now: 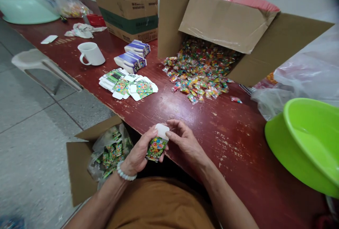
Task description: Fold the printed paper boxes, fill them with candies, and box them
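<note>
Your left hand pinches a small rectangular box of printed card; your right hand curls loosely, thumb beside its white flap.

Wrapped candies spilling from a carton near flattened printed boxes suggest a packing workshop.

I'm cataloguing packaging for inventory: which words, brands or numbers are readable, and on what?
None reads with certainty.
Small box in the left hand: colourful lettering, too small.
Green-and-white cartons: print too small.
Blue-and-white cartons: print too small.
Cardboard box with green band: dark print, too blurred.
Green packets: too small to tell.
</note>
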Demonstrator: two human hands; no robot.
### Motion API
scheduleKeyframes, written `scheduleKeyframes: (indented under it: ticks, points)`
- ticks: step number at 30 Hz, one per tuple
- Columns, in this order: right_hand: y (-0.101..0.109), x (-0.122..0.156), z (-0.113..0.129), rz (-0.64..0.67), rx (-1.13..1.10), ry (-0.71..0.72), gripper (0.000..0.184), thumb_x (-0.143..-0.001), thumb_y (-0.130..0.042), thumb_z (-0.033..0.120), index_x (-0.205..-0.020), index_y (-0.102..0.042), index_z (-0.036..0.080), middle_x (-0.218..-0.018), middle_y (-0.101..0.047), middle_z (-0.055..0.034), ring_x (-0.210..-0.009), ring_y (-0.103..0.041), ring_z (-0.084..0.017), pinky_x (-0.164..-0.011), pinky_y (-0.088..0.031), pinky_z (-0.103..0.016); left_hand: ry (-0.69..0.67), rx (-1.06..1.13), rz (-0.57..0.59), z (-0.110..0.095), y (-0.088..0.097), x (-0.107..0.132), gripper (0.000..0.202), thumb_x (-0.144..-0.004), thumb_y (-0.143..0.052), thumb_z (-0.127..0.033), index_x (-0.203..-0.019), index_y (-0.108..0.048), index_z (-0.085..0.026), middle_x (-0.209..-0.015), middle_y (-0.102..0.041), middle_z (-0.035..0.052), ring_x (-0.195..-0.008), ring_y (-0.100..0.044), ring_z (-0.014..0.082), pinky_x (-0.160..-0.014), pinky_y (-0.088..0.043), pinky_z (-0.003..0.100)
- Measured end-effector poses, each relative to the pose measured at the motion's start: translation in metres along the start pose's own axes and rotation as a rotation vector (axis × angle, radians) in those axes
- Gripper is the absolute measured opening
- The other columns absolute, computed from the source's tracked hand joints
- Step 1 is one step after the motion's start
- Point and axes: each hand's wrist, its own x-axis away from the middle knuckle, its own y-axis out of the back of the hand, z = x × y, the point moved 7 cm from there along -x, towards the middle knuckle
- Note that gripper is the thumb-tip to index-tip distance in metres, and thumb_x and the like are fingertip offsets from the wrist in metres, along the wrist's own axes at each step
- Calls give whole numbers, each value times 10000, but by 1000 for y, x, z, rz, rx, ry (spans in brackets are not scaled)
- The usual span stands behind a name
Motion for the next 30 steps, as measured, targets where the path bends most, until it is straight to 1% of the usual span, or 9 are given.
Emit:
scheduleKeyframes:
  ticks: [3, 7, 9, 13, 16, 20, 25, 28, 30]
  points:
    - [-9, 1, -11, 33, -123, -115, 410, -745, -786, 373, -1099, -626, 240, -1042, -680, -52, -656, -589, -132, -518, -516, -244, -42, -1, 0, 0, -1, 1, 452, -883, -605, -405, -1267, -552, -174, -751, -677, 33, -575, -633, 157, -416, -519, 220]
    - [-10, 5, 9, -11, 177, 132, 123, -864, -664, 325, -915, -727, 232, -984, -705, -52, -741, -628, -154, -603, -514, -261, -9, 81, -19, 5, 1, 2, 413, -883, -612, -349, -1249, -547, -168, -778, -667, 26, -577, -636, 162, -403, -539, 243]
    - [-10, 8, 20, 14, 310, 239, 155, -916, -611, 319, -941, -749, 253, -994, -723, -45, -729, -639, -149, -636, -515, -275, 46, 167, 11, 7, -1, 3, 385, -919, -567, -371, -1242, -548, -163, -771, -668, 35, -589, -651, 179, -407, -550, 265]
    - [-14, 11, 26, 143, 417, 270, 174, -932, -604, 331, -931, -758, 249, -945, -738, -39, -739, -658, -157, -730, -530, -318, 129, 250, 88, 8, -8, 5, 445, -984, -437, -494, -1315, -517, -207, -752, -680, 36, -510, -651, 174, -413, -552, 283]
    - [-13, 8, 20, 102, 319, 184, 115, -860, -687, 329, -861, -742, 228, -881, -724, -34, -758, -661, -168, -689, -538, -308, 133, 228, 63, 9, -8, 5, 455, -988, -419, -507, -1337, -515, -230, -753, -680, 21, -432, -632, 156, -394, -539, 270]
    - [-14, 2, 4, 21, 45, 1, 162, -731, -796, 333, -753, -696, 208, -745, -694, -5, -581, -604, -133, -516, -507, -264, 127, 173, -19, 14, -5, 3, 488, -986, -416, -517, -1338, -534, -201, -737, -678, 26, -420, -629, 159, -382, -526, 260]
    - [-14, -4, -6, 22, -82, -179, 235, -668, -830, 343, -692, -657, 185, -529, -627, 23, -397, -504, -108, -394, -430, -244, 88, 110, 4, 13, -6, 3, 607, -964, -422, -581, -1418, -488, -184, -725, -695, 60, -459, -634, 165, -402, -515, 246]
    - [-11, -4, -5, 30, -27, -129, 218, -724, -795, 360, -709, -657, 192, -577, -640, 19, -412, -521, -114, -413, -446, -258, 91, 103, -3, 13, -2, 2, 594, -956, -463, -564, -1401, -517, -175, -728, -696, 63, -475, -634, 164, -395, -515, 244]
    - [-11, -1, 1, 57, 129, -3, 177, -800, -742, 361, -754, -683, 200, -728, -685, -8, -529, -588, -127, -521, -506, -283, 99, 125, -7, 13, 0, 1, 537, -948, -512, -520, -1365, -558, -184, -739, -691, 47, -469, -627, 156, -387, -516, 246]
